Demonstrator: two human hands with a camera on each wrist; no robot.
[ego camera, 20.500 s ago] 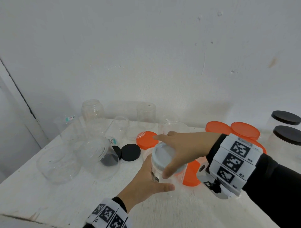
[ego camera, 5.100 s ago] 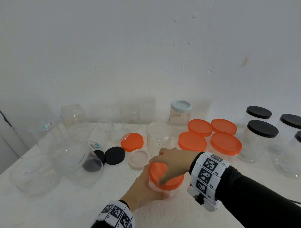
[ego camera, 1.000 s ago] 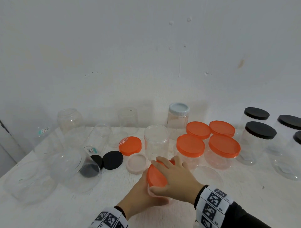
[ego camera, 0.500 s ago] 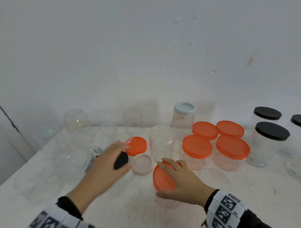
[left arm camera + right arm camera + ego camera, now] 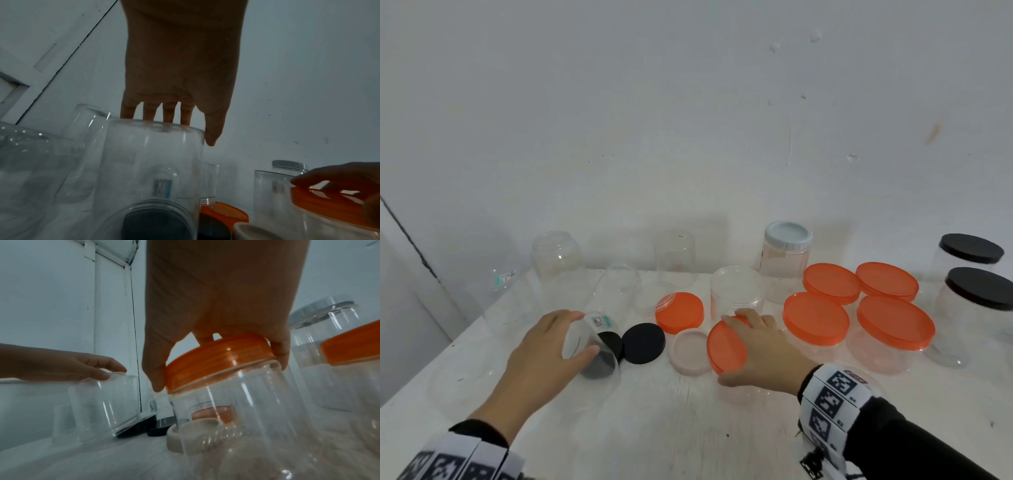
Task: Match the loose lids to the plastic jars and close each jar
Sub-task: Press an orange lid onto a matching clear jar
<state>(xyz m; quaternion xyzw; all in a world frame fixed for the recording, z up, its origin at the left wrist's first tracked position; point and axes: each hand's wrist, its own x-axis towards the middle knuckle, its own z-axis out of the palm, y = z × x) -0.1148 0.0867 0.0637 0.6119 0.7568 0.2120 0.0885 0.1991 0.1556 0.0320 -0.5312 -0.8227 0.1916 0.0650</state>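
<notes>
Now your right hand clamps the orange lid on its jar — your left hand, fingers curled, grips the tipped clear jar; stand it upright next.

Right hand holds orange-lidded jar; left hand grasps tipped clear jar

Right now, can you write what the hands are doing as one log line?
left hand: grips lying clear jar | right hand: holds orange lid on jar | loose black lid on table
</notes>
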